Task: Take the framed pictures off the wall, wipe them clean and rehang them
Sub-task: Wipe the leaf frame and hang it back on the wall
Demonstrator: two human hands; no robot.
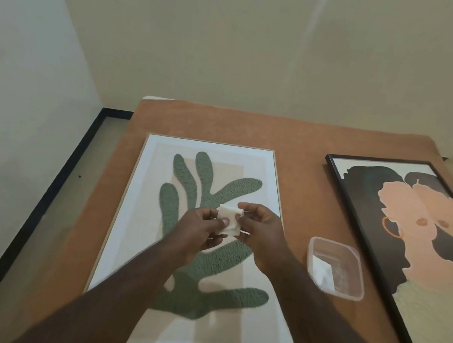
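Pictures in frames lie flat on the brown tabletop [295,140]. The leaf picture [202,254] has a pale frame and sits in the middle, under the person's arms. The face picture [416,254] has a black frame and lies to the right, well apart from the first one; its right side is cut off by the edge of the view. Both arms reach forward over the leaf picture, and the two hands meet above it. The left hand [197,231] has its fingers curled, with the thumb pressed on a small white cloth [227,220]. The right hand [261,227] pinches the other side of the same cloth with its fingers bent. Most of the cloth is hidden behind the fingers. A clear plastic tub [335,267] stands between the two pictures, near the right wrist. Something white lies inside it, but it is too blurry to tell what.
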